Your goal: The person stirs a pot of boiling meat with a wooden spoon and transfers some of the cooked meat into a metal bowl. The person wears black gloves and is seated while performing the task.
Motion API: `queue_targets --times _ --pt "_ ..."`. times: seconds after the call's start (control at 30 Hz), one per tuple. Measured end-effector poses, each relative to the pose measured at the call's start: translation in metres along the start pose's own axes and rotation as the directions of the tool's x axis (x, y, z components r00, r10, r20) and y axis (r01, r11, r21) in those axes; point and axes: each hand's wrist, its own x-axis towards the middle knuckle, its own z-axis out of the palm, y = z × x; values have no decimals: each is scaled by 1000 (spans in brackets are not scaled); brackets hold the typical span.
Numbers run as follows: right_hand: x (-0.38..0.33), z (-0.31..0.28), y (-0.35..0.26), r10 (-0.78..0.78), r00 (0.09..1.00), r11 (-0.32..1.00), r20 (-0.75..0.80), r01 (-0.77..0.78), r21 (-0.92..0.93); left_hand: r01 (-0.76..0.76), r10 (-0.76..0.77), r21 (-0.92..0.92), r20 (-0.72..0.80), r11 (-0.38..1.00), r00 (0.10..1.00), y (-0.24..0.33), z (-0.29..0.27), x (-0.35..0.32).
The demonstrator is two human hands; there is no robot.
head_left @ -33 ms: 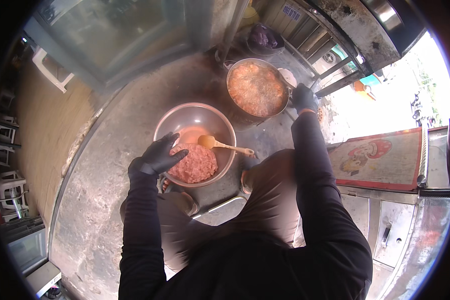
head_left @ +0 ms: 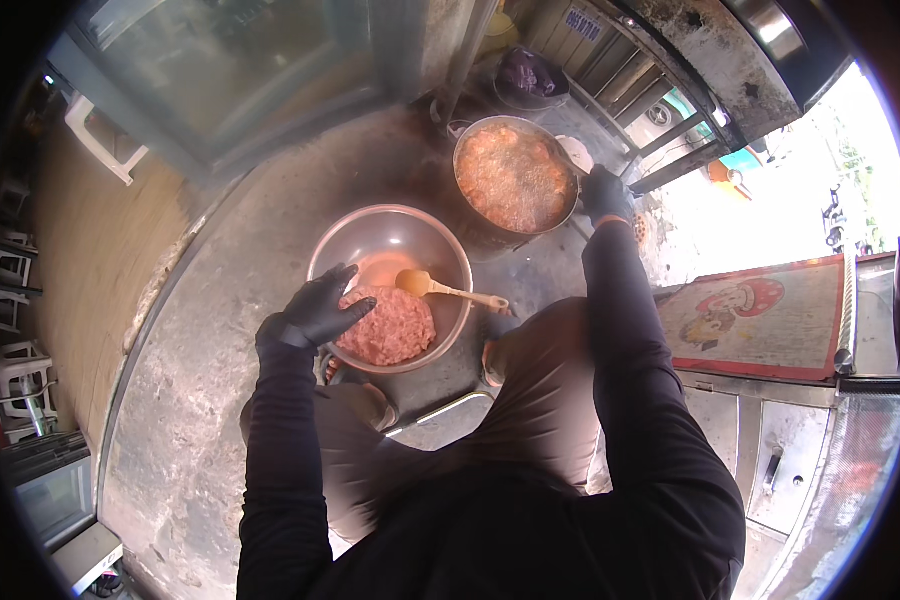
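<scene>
My left hand, in a black glove, is open with thumb and fingers apart. It lies over the left edge of a pink mound of ground meat in a wide metal bowl. A wooden spoon leans in the bowl, its head against the meat and its handle over the right rim. Beyond stands a big pot of bubbling orange food. At the pot's right rim, my black-gloved right hand is closed round something, perhaps a thin handle; the glove hides what it is.
A dark purple bag sits in a container behind the pot. Metal racks rise at the far right, above a steel cabinet with a red-edged picture panel. White stools stand at the left, past the concrete floor's edge.
</scene>
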Motion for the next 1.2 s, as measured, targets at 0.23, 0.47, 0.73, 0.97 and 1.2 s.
queue_targets --times 0.23,0.47,0.73,0.97,1.2 --pt "-2 3 -2 -8 1000 1000 -23 9 24 6 -6 15 28 1000 1000 -1 -1 2" --pt "-7 11 -11 -148 989 988 -12 148 41 -7 6 21 24 1000 1000 0 0 2" --pt "-6 8 -18 -49 997 998 56 52 -41 1 -2 43 31 999 1000 -1 0 4" --pt "-16 1 -27 -112 993 993 46 111 33 11 -11 0 35 1000 999 -1 -1 2" --pt "-13 -13 11 12 1000 998 -19 -13 -62 11 -11 38 -8 999 1000 -9 1 0"
